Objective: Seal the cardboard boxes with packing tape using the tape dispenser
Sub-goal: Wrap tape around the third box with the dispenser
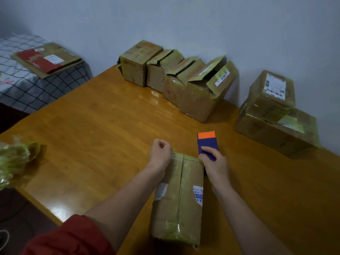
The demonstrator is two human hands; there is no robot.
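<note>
A long cardboard box [177, 197] with greenish tape along its top seam lies on the wooden table [95, 129] right in front of me. My right hand [214, 162] grips the blue and orange tape dispenser [207, 142] at the box's far right corner. My left hand [159, 151] is curled at the box's far left corner, its wrist lying on the box top. Whether its fingers hold tape cannot be made out.
A row of cardboard boxes [176, 78], some with open flaps, lines the wall at the back. Two stacked taped boxes [274, 111] stand at the right. Crumpled green tape [14, 159] lies at the left table edge. Flattened cardboard [46, 58] rests on a checked bed.
</note>
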